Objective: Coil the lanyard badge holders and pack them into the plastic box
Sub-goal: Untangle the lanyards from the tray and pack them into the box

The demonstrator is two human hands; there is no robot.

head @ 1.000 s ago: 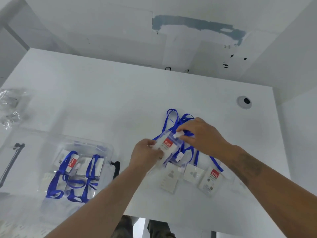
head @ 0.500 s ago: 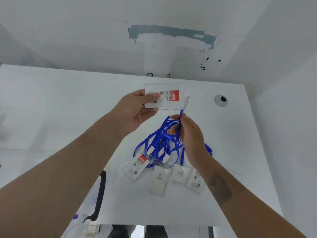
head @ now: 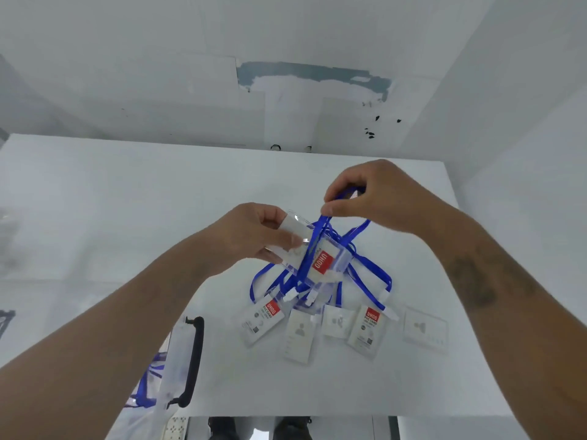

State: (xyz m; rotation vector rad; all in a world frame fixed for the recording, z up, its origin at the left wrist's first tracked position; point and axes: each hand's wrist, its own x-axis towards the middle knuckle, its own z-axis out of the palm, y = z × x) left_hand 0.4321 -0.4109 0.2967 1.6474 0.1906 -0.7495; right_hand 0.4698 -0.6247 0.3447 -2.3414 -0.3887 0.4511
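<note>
Glossy clear plastic badge holder (head: 313, 258), blue woven lanyard (head: 365, 268), matt white table (head: 127, 198)

looks like a bare workroom or half-finished office tbh: plain white table (head: 95, 217) shoved into a corner, white walls (head: 158, 74) with a patchy blue-grey unpainted strip (head: 311, 71), plus a cable grommet hole hidden behind the hand

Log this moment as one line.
left hand: holds clear plastic badge holder | right hand: pinches blue lanyard strap | stage: coiling | clear plastic box: lower left
</note>
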